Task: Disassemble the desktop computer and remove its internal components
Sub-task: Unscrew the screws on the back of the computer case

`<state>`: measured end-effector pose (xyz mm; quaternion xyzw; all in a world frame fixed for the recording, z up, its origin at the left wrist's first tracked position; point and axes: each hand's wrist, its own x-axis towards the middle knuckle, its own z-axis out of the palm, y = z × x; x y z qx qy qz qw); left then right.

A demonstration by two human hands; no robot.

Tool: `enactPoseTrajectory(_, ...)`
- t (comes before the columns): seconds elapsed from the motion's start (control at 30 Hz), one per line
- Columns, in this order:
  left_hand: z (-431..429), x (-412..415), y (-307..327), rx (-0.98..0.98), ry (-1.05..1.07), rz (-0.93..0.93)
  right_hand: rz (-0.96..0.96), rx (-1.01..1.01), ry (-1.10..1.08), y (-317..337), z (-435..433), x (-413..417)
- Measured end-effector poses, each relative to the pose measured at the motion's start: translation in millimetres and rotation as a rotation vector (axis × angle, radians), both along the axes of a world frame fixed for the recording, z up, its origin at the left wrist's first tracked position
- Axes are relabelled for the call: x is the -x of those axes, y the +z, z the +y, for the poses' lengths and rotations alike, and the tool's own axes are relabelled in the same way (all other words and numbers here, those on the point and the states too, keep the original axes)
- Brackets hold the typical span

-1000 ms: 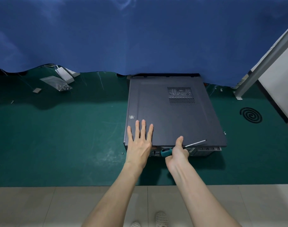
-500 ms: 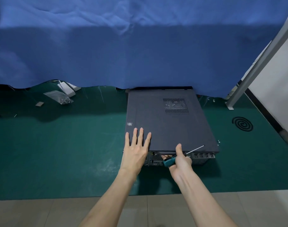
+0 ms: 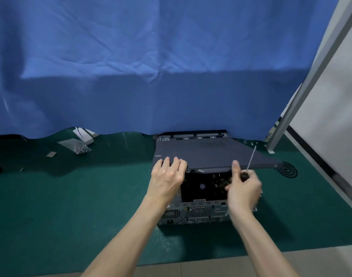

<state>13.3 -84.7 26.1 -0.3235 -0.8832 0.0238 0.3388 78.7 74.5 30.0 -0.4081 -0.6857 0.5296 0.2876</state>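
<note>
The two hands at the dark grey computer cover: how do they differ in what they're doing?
The left hand grips only the dark grey flat cover panel, fingers curled over its top; the right hand grips a slim metal-shafted screwdriver, fingers curled below the panel. The left thumb is hidden; the right hand's thumb points up against the panel's edge. Both sit at the tilted-up panel's near edge.

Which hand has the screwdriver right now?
The right hand: it grips the screwdriver, shaft pointing up across the panel, thumb against the panel's near edge. The left hand grips only the panel.
</note>
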Motion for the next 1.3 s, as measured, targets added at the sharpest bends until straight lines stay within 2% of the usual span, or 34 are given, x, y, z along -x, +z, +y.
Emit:
enactPoseTrajectory(0.07, 0, 2, 27, -0.010, 0.000, 0.033, 0.031, -0.314, -0.045, 19, 13, -3)
enactPoseTrajectory(0.13, -3, 2, 47, -0.015, -0.002, 0.081, 0.103, -0.514, 0.023, 41, 24, -1)
enactPoseTrajectory(0.23, -6, 5, 70, -0.027, -0.022, 0.122, 0.101, -0.665, 0.339, 69, 44, 4)
enactPoseTrajectory(0.33, -5, 12, 94, -0.008, -0.005, 0.151, -0.019, -0.736, 0.580, 84, 56, 12)
enactPoseTrajectory(0.37, -3, 14, 100, 0.004, -0.003, 0.162, -0.030, -0.778, 0.572, 86, 58, 15)
enactPoseTrajectory(0.5, 10, 23, 129, -0.034, -0.069, 0.266, 0.110, -0.903, 0.306, 104, 70, 27)
enactPoseTrajectory(0.67, 51, 46, 167, -0.169, -0.151, 0.359, 0.278, -1.080, 0.186, 147, 113, 41)
enactPoseTrajectory(0.8, 111, 63, 173, -0.221, -0.191, 0.354, 0.260, -1.078, 0.156, 163, 176, 50)
enactPoseTrajectory(0.97, 215, 84, 161, -0.264, -0.224, 0.334, 0.174, -1.028, 0.142, 153, 279, 62)
enactPoseTrajectory(1.3, 384, 130, 126, -0.226, -0.213, 0.083, 0.049, -0.934, 0.241, 128, 454, 117)
